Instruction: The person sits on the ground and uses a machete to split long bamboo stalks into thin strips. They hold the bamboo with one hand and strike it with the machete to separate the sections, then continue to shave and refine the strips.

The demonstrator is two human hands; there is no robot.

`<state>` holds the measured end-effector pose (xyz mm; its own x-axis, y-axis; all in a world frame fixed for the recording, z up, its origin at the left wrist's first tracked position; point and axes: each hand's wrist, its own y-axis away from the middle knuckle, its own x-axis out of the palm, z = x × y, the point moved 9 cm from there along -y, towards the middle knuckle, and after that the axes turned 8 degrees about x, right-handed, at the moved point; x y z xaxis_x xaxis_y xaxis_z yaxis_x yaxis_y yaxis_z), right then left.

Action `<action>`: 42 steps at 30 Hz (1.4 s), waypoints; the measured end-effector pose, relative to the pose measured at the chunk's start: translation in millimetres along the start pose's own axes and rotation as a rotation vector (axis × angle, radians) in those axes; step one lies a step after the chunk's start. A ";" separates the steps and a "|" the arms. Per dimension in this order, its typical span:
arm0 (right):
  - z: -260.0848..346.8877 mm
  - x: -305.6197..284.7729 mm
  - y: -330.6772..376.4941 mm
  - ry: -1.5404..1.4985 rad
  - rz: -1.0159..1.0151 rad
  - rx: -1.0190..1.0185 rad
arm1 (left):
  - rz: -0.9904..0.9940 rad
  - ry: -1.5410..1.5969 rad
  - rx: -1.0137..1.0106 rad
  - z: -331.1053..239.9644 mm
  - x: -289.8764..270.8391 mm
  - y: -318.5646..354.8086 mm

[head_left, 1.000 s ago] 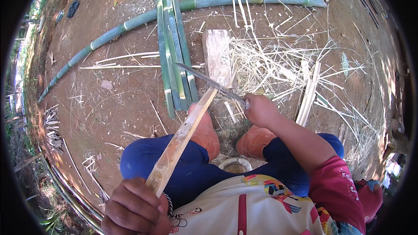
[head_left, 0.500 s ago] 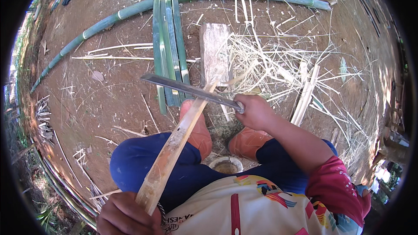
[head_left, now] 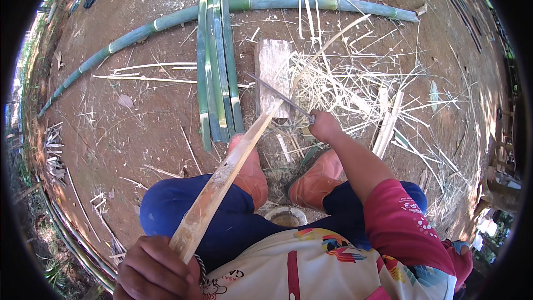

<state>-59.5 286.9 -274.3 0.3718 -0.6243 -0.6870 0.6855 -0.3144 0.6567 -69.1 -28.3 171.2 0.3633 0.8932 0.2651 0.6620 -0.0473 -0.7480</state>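
Over wood block, right hand gripping knife

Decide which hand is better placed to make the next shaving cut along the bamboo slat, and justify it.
Right. The right hand grips the knife, whose blade lies against the bamboo slat over the wooden block. The left hand only holds the slat's near end.

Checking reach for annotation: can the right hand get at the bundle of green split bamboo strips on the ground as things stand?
Probably not freely: the right hand grips a knife, and the bamboo slat held by the left hand slants between it and the green strips.
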 end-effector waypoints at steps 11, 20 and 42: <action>67.5 -36.7 113.1 -0.089 0.037 -0.079 | -0.170 -0.002 0.028 -4.1 -3.9 9.6; 141.1 -65.5 238.3 -0.293 -0.012 -0.421 | -0.145 0.023 0.049 -10.2 2.1 18.1; 120.8 -42.0 189.3 -0.273 -0.038 -0.335 | -0.203 -0.014 0.074 -11.6 -5.4 24.1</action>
<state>-21.0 167.2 -83.5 0.1940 -0.7971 -0.5718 0.8775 -0.1197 0.4644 -47.5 -39.4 158.8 0.2182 0.8870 0.4071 0.6707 0.1667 -0.7228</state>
